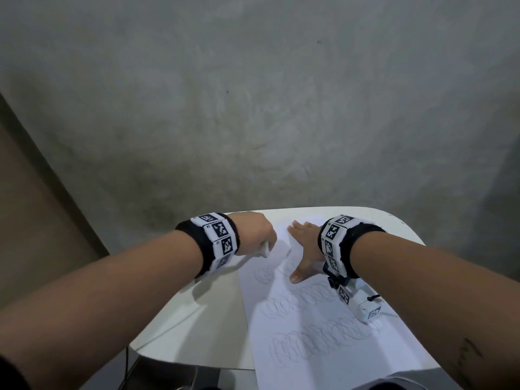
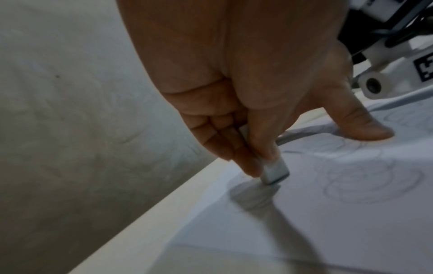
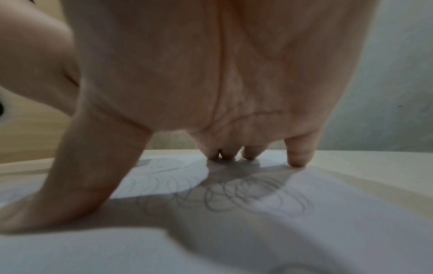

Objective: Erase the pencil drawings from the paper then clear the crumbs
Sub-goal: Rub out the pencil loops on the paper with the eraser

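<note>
A white sheet of paper [image 1: 323,336] covered with rows of looping pencil scribbles [image 1: 318,342] lies on a small pale table [image 1: 197,319]. My left hand [image 1: 254,233] pinches a small white eraser [image 2: 274,171] between thumb and fingers, its lower end touching the paper near the sheet's far left corner. My right hand [image 1: 305,249] lies flat on the paper with fingers spread, thumb [image 1: 299,273] pointing back toward me, holding the sheet down just right of the eraser. In the right wrist view the fingertips [image 3: 297,159] press on the sheet above more scribbles [image 3: 234,192].
The table's far edge [image 1: 309,211] is close behind both hands, with a grey concrete floor [image 1: 253,108] beyond. The paper overhangs the table's near edge. A brown panel [image 1: 33,206] stands at the left.
</note>
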A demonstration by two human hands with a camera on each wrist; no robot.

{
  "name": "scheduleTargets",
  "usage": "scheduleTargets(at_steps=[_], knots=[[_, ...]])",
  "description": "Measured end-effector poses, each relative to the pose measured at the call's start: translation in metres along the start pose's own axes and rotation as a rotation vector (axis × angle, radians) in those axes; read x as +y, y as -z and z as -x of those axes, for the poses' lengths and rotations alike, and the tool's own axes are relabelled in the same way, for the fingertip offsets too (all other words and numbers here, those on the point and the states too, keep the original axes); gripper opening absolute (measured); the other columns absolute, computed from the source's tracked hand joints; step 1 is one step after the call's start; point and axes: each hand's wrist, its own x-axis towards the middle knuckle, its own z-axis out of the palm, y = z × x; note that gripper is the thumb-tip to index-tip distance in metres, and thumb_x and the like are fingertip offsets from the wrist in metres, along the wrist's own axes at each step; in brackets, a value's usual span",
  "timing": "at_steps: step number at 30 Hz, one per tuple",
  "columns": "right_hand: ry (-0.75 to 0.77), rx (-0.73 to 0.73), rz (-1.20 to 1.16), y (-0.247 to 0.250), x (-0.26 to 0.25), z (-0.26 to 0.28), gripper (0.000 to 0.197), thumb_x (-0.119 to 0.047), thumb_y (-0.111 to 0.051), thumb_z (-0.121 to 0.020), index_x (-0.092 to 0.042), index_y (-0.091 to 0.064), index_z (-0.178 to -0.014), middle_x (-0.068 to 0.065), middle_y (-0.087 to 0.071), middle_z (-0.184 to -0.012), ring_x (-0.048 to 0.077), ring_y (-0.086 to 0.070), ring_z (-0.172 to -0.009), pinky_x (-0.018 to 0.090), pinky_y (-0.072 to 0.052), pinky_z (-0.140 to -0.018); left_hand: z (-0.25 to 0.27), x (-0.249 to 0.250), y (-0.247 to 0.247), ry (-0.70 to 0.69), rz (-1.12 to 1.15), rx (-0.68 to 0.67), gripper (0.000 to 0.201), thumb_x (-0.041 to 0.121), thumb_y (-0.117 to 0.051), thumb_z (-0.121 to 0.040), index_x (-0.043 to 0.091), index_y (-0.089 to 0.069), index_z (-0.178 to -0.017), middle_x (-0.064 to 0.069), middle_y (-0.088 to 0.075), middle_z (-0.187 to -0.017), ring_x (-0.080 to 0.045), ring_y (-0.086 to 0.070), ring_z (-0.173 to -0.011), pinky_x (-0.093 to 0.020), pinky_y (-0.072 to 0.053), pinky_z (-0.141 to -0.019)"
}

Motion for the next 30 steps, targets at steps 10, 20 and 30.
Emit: scheduleTargets(at_steps=[10, 20, 30], knots=[[0.014, 0.015, -0.002, -0.002, 0.003, -0.001, 0.125, -0.074, -0.062, -0.067, -0.02, 0.011, -0.152, 0.0, 0.016, -0.16, 0.024, 0.01, -0.148, 0.046, -0.001, -0.12, 0.003, 0.007, -0.011, -0.003, 0.05, 0.086, 0.019, 0.015, -0.06, -0.088, 0.021, -0.07, -0.103, 0.001, -0.069, -0.101, -0.023, -0.062, -0.092, -0.033, -0.05, -0.083], [0.014, 0.005, -0.017, -0.002, 0.004, -0.001, 0.126, -0.074, -0.063, -0.067, -0.018, 0.012, -0.152, -0.001, 0.016, -0.16, 0.024, 0.008, -0.148, 0.045, -0.002, -0.12, 0.015, -0.001, -0.011, 0.04, 0.058, 0.006, 0.024, 0.009, -0.055, -0.083, 0.019, -0.071, -0.099, 0.002, -0.069, -0.093, -0.021, -0.06, -0.085, -0.03, -0.049, -0.076], [0.022, 0.015, -0.001, -0.001, 0.004, 0.002, 0.125, -0.075, -0.061, -0.067, -0.018, 0.011, -0.152, 0.0, 0.016, -0.16, 0.024, 0.008, -0.149, 0.046, -0.002, -0.12, 0.003, -0.004, -0.012, 0.06, 0.118, 0.165, 0.024, 0.013, -0.057, -0.088, 0.019, -0.071, -0.106, -0.002, -0.071, -0.101, -0.023, -0.063, -0.095, -0.027, -0.046, -0.078]])
